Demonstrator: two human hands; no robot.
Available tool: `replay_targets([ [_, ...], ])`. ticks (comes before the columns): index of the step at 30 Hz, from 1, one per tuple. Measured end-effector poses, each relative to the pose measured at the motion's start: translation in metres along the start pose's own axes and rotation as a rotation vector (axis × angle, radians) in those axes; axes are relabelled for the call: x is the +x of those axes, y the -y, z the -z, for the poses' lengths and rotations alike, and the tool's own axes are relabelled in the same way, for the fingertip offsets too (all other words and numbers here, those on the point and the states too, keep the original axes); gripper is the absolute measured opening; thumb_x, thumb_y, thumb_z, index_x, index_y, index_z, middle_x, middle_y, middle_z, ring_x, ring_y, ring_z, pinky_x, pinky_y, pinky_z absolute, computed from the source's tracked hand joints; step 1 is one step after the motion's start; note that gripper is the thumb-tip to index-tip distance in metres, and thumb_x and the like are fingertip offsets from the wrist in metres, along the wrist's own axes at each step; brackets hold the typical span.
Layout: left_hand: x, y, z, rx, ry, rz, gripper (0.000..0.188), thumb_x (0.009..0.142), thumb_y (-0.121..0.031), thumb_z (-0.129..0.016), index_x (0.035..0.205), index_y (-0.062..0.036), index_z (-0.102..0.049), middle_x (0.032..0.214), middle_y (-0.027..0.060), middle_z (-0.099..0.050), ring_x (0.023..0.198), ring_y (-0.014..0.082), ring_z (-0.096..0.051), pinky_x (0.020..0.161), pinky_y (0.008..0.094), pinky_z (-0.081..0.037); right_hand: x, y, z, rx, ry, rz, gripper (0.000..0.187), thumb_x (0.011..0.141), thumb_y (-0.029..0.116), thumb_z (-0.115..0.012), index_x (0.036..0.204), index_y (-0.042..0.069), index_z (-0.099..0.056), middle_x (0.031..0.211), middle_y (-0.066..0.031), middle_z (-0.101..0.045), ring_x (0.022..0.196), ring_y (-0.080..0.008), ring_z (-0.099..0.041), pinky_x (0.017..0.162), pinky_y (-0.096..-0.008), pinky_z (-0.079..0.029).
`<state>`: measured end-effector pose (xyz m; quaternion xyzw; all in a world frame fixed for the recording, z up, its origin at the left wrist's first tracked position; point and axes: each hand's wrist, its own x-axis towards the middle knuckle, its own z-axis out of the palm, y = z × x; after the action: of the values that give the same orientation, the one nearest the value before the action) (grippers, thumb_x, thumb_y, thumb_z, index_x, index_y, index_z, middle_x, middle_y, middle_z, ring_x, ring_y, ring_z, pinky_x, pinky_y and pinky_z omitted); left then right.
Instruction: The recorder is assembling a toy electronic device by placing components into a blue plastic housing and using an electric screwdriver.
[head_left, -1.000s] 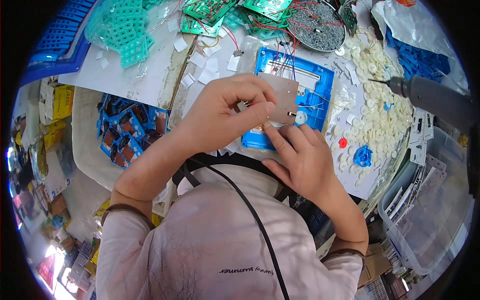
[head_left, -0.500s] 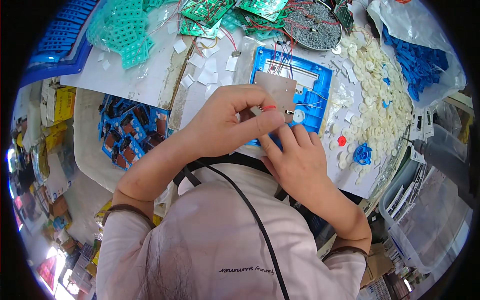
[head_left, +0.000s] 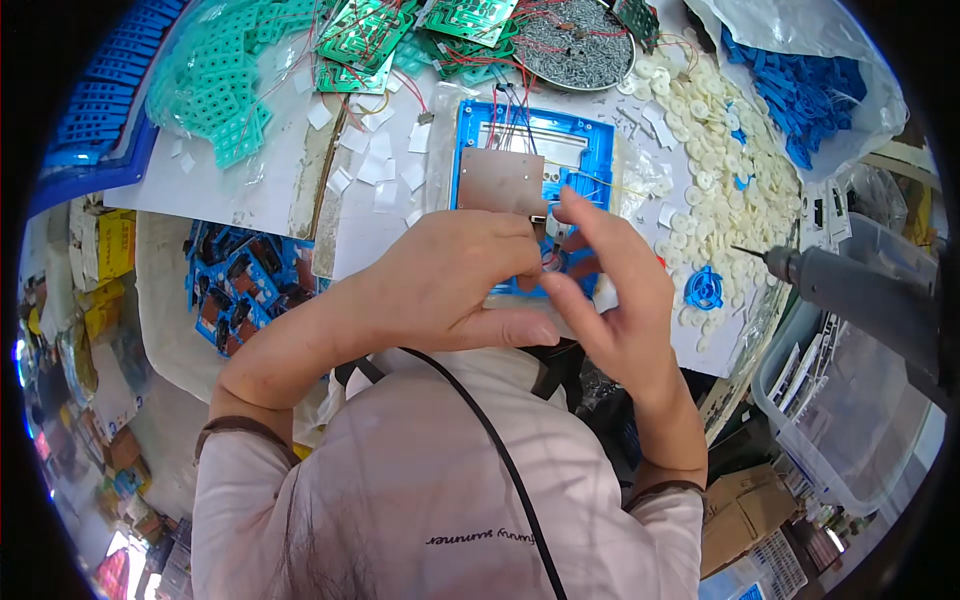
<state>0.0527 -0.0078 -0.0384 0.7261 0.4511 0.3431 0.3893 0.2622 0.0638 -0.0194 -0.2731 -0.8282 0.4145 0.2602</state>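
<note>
A blue plastic housing [head_left: 590, 150] lies open-side up on the table, with a brown circuit board [head_left: 500, 178] over its left part and thin red and dark wires [head_left: 512, 108] at its far edge. My left hand [head_left: 450, 275] is over the near left part of the housing. Its fingers bend down into it at the board's near edge, while the thumb stretches out apart. My right hand [head_left: 630, 285] hovers at the near right, thumb and fingers spread. Between the two hands sits a small part with wires, too hidden to name.
White round plastic pieces [head_left: 710, 200] spread at the right, beside a blue ring-shaped part [head_left: 703, 288] and an electric screwdriver [head_left: 850, 300]. A pan of screws [head_left: 580, 45] and green circuit boards [head_left: 365, 35] stand at the back. Filled blue housings [head_left: 245, 280] sit in a left bin.
My left hand has lowered from holding a small white connector-like piece, its thumb now apart. My right hand has lifted and spread its fingers. The whole view has shifted slightly.
</note>
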Motion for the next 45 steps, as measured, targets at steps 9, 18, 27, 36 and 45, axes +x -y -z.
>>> replay_targets([
  [9,-0.002,-0.008,-0.007,0.114,-0.033,-0.005,0.034,0.083,-0.032,-0.079,0.094,-0.0050,-0.061,0.093,0.0101,-0.059,0.083,0.0336,-0.062,0.069,0.0426,-0.050,-0.014,-0.005,0.026,-0.257,0.095,0.025,0.022,0.072,0.006,-0.084,0.092,0.008,-0.074,0.090,-0.0063,-0.066,0.079,-0.0268,-0.062,0.065,-0.0365,-0.051],
  [18,-0.017,0.006,-0.019,0.396,0.021,-0.091,0.021,0.078,-0.014,-0.078,0.093,-0.0088,-0.065,0.088,0.0064,-0.058,0.080,0.0284,-0.061,0.067,0.0414,-0.049,-0.041,-0.022,0.012,-0.332,0.073,-0.036,0.018,0.074,0.012,-0.085,0.089,0.009,-0.077,0.081,-0.0040,-0.061,0.075,-0.0221,-0.058,0.061,-0.0339,-0.047],
  [27,-0.019,0.009,-0.023,0.412,0.000,-0.096,0.013,0.080,-0.013,-0.073,0.086,-0.0104,-0.063,0.079,0.0046,-0.053,0.075,0.0262,-0.059,0.064,0.0403,-0.046,-0.042,-0.049,0.013,-0.190,0.070,0.019,0.022,0.071,0.015,-0.088,0.091,0.010,-0.080,0.076,-0.0023,-0.057,0.072,-0.0212,-0.052,0.061,-0.0341,-0.042],
  [36,-0.017,0.008,-0.022,0.425,0.018,-0.104,0.012,0.080,-0.012,-0.072,0.085,-0.0101,-0.062,0.078,0.0052,-0.053,0.074,0.0263,-0.059,0.063,0.0397,-0.045,-0.047,-0.059,0.010,-0.123,0.044,0.133,0.023,0.072,0.014,-0.088,0.092,0.009,-0.080,0.069,-0.0017,-0.057,0.068,-0.0213,-0.050,0.060,-0.0338,-0.039],
  [45,-0.013,0.000,-0.029,0.437,0.058,-0.177,0.037,0.079,-0.018,-0.077,0.114,-0.0106,-0.067,0.104,0.0040,-0.062,0.091,0.0240,-0.060,0.082,0.0413,-0.044,-0.058,-0.060,0.005,-0.093,-0.007,0.047,0.020,0.076,0.013,-0.086,0.095,0.010,-0.080,0.061,-0.0026,-0.054,0.059,-0.0201,-0.050,0.061,-0.0331,-0.038],
])
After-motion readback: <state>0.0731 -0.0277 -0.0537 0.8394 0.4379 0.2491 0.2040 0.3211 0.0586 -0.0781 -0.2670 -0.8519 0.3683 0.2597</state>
